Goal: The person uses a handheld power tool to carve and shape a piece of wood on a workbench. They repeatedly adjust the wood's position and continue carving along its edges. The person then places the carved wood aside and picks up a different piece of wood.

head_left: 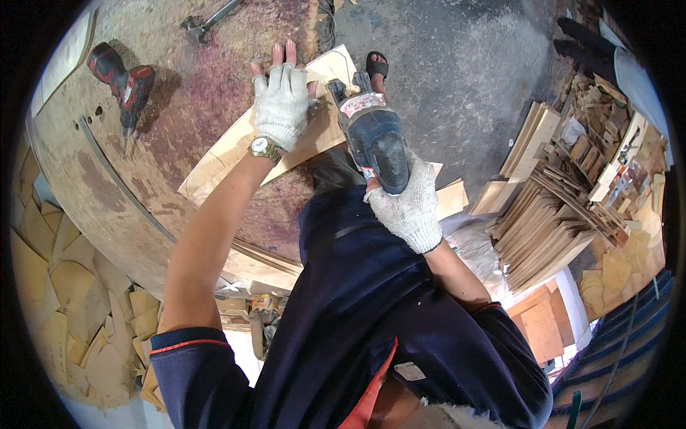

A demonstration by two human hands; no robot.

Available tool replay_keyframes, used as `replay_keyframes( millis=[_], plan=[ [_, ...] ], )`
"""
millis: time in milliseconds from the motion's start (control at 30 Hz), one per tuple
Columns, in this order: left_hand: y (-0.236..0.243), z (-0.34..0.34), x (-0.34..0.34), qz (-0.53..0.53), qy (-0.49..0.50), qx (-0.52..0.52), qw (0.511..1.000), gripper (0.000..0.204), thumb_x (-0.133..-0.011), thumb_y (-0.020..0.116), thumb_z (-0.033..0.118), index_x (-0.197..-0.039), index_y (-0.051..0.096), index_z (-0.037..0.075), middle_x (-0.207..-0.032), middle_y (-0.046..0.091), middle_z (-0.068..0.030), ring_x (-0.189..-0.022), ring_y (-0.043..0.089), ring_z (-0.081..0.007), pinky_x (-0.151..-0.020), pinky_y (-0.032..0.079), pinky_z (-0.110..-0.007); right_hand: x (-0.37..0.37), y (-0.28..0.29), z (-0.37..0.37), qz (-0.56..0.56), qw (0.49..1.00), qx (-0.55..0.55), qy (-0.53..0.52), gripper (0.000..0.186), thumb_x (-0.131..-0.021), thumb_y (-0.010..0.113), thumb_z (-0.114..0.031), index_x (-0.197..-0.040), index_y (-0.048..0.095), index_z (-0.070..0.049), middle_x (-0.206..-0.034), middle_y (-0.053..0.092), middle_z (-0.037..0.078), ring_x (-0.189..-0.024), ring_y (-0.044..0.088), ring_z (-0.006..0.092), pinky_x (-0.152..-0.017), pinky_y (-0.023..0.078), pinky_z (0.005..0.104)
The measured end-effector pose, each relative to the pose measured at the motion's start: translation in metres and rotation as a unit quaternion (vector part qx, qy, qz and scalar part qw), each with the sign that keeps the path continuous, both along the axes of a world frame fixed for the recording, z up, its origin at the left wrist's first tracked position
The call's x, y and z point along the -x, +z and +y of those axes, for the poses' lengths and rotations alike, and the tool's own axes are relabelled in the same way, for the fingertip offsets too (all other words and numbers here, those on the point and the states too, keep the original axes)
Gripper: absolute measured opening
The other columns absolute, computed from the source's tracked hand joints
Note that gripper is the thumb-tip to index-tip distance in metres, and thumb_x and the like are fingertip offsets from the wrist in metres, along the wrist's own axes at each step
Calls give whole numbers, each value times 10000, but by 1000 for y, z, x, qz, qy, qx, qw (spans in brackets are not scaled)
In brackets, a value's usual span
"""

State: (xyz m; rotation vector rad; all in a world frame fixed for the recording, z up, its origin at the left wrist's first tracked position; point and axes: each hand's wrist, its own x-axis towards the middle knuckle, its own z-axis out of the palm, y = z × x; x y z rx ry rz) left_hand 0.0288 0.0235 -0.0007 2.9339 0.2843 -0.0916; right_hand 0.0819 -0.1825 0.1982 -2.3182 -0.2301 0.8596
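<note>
My left hand (pixel 282 107), in a white fingertip-less knit glove with a watch at the wrist, lies palm down with fingers spread on a pale wooden board (pixel 232 157). The board slants across the worn workbench (pixel 214 93), its upper right end reaching past the bench edge. A curved pencil line shows near that end. In the same kind of glove, my right hand (pixel 411 211) is wrapped round the rear of a dark blue jigsaw (pixel 379 139). The jigsaw's front is at the board's right edge; its blade is hidden from view.
A red and black cordless drill (pixel 128 89) and a hammer (pixel 207 23) lie on the bench. Stacked thin wood pieces (pixel 539 225) and offcuts stand on the right. More offcuts (pixel 75 307) pile up at lower left. A sandaled foot (pixel 376 68) shows beyond the jigsaw.
</note>
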Motion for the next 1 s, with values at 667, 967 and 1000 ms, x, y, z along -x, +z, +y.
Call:
replay_keyframes(
  millis=[667,967,1000],
  plan=[
    [1,2,0,26,-22,-11,999,447,-994,597,358,-1262,628,2,-1663,257,-191,-1550,224,-354,-1185,204,-693,8,-14,3,36,998,-22,-38,558,-688,774,-174,-1181,619,35,-910,698,233,-852,684,436,-792,536,493],
    [3,3,-1,31,-27,-13,999,440,-987,602,351,-1244,621,-6,-1652,278,-204,-1529,268,-376,-1179,209,-697,2,-7,12,33,998,-19,-41,521,-695,752,-159,-1158,612,33,-891,692,229,-825,679,439,-781,531,497],
    [3,4,-1,22,-26,-3,999,444,-988,599,350,-1251,618,-8,-1654,273,-204,-1530,264,-377,-1179,207,-697,1,-7,12,48,997,-23,-48,521,-695,752,-161,-1158,611,33,-892,691,231,-828,677,439,-781,529,497]
  ],
)
